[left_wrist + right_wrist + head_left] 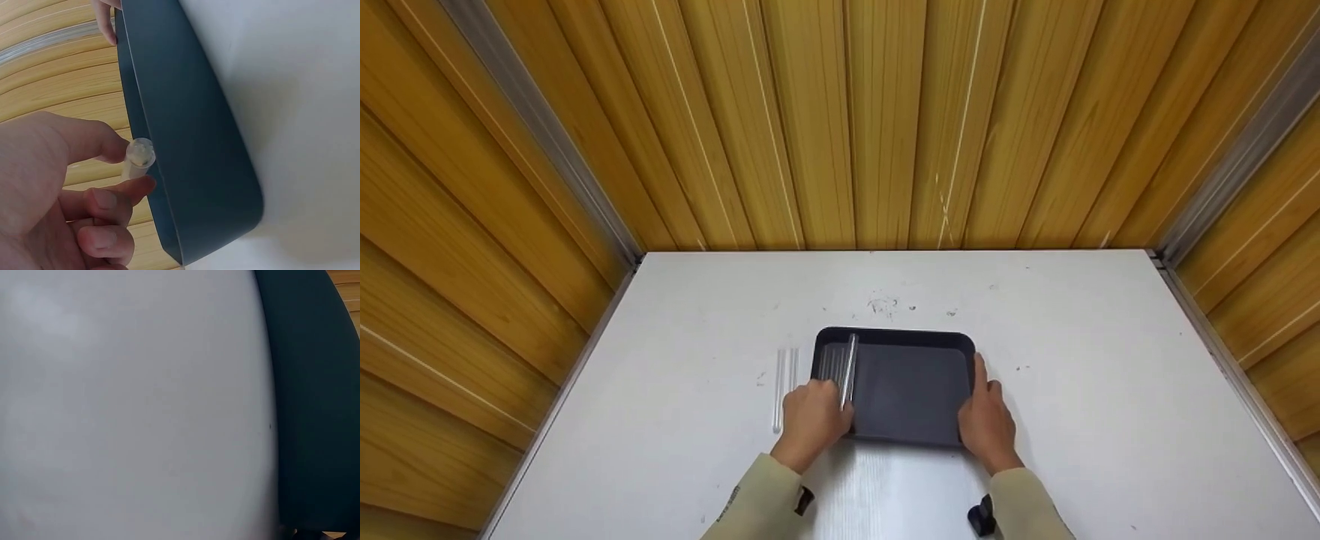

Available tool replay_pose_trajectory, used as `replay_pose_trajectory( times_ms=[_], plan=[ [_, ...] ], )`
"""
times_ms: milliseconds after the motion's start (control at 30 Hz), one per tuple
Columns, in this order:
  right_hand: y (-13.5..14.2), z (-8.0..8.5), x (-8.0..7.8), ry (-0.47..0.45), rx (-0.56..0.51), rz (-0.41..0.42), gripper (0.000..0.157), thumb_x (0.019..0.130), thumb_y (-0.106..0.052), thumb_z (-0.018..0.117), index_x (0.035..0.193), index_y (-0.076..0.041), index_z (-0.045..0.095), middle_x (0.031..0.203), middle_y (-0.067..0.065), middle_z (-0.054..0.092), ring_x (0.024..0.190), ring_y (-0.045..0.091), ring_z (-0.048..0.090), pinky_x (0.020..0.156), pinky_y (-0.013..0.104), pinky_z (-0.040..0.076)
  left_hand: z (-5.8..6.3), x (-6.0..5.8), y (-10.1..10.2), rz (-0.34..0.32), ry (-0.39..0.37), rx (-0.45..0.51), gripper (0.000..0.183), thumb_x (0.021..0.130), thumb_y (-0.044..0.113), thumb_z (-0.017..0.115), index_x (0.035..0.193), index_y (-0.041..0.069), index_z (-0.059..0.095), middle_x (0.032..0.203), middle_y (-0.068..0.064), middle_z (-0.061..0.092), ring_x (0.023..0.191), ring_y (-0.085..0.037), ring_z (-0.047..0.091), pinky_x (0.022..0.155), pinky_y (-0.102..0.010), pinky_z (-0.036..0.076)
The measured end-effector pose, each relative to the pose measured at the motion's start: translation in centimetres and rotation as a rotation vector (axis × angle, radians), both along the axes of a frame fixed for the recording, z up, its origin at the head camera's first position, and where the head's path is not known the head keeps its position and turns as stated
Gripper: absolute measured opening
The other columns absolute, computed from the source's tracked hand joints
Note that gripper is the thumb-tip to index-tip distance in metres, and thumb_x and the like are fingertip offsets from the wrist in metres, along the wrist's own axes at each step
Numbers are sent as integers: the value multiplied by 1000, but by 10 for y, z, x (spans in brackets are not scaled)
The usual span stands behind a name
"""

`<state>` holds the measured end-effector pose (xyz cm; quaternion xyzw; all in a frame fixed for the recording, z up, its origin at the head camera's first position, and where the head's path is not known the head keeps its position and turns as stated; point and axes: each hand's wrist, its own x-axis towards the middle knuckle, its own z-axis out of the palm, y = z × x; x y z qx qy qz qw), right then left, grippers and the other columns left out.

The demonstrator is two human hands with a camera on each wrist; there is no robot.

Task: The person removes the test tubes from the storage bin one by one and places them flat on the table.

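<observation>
Tray [915,390]: as the right hand [988,420] is gripping its edge [967,367], tabletop [1110,397] is spreading around.
Left hand [814,412]: pinching a clear cylinder [850,364].

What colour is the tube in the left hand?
The tube is clear and colourless; the left wrist view shows it best.

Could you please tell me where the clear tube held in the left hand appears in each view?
Head: the clear tube, below centre, over the left part of the dark tray.
Left wrist: left of centre, end-on, in the fingers.
Right wrist: not visible.
Shared landmark: dark tray.
</observation>
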<state>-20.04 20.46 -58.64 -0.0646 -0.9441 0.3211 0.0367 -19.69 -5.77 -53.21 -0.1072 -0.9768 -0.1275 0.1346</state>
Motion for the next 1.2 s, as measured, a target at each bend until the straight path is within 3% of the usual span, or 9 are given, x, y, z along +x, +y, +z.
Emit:
replay_pose_trajectory(
  times_ms=[267,500,767,1000,1200],
  plan=[
    [-1,-1,2,46,25,8,69,93,-1,41,154,-10,10,109,27,48,63,23,50,51,32,35,1,1,-3,9,-7,13,50,76,27,74,49,20,33,47,4,42,45,-8,25,39,-27,23],
    [-1,-1,1,28,28,-7,68,94,-2,41,154,-11,11,109,25,48,66,24,51,53,33,36,2,1,-9,31,-9,13,44,76,31,75,48,16,44,49,0,52,44,-9,32,40,-29,29],
    [-1,0,-2,4,21,4,69,94,-3,41,155,-12,8,114,28,46,68,24,52,54,34,37,2,0,-15,49,-21,9,46,77,29,73,48,18,39,50,3,47,46,-9,31,41,-30,28],
    [-1,0,0,12,31,2,70,94,-3,42,154,-12,9,112,27,47,67,24,52,53,33,37,5,1,-18,66,-5,17,39,76,29,73,50,15,47,53,-1,54,46,-12,40,41,-33,32],
    [0,1,0,14,34,9,69,94,-3,40,154,-11,8,111,26,47,66,23,51,53,33,36,7,2,-22,79,-8,27,41,78,29,73,51,16,45,51,1,50,45,-10,34,41,-29,28]
  ],
)
